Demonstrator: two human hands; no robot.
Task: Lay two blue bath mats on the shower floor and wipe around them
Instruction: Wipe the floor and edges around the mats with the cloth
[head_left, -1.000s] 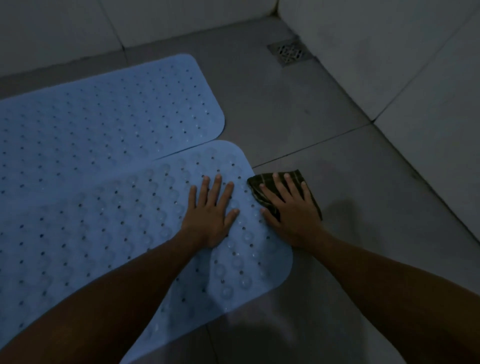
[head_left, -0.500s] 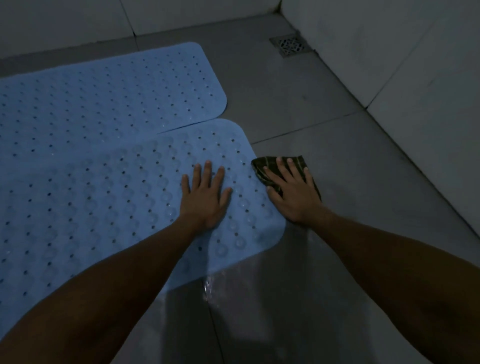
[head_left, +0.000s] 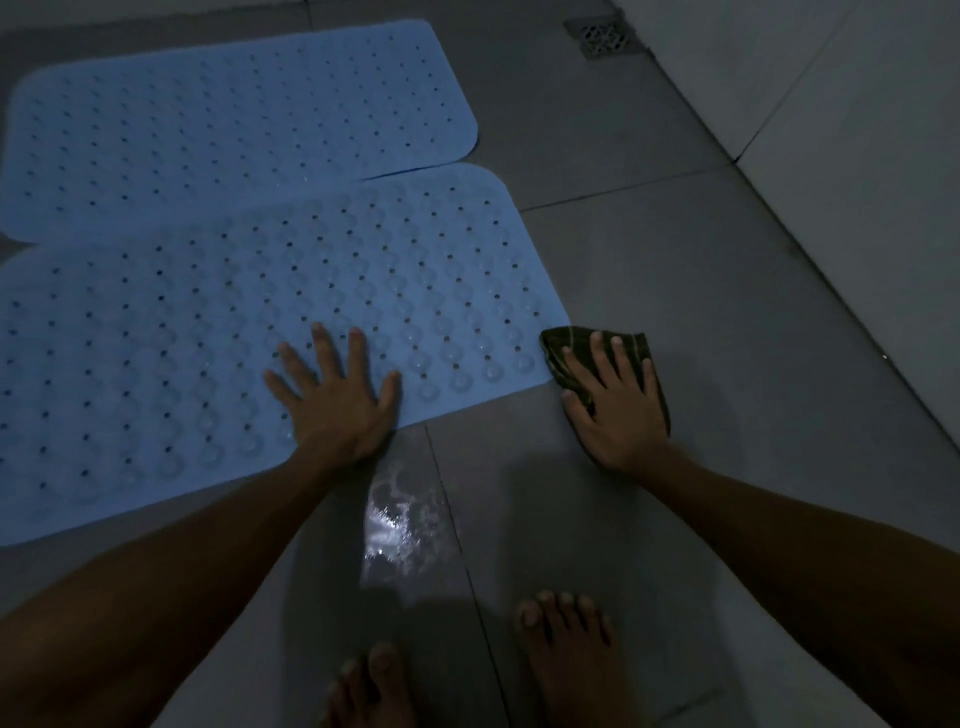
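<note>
Two blue perforated bath mats lie flat on the grey tiled shower floor. The far mat (head_left: 234, 114) sits behind the near mat (head_left: 218, 332), and their long edges meet. My left hand (head_left: 335, 397) presses flat on the near mat close to its front right edge, fingers spread. My right hand (head_left: 615, 402) presses flat on a dark green striped cloth (head_left: 563, 358) on the tile, just off the near mat's right corner.
A square metal drain (head_left: 602, 35) sits in the far corner. White tiled wall (head_left: 857, 156) runs along the right side. A wet shiny patch (head_left: 400, 525) lies on the floor tile before my bare feet (head_left: 566, 654).
My right hand has slid the cloth back toward me along the near mat's right edge to its corner. My left hand shifted toward the mat's front edge. My feet have come into view.
</note>
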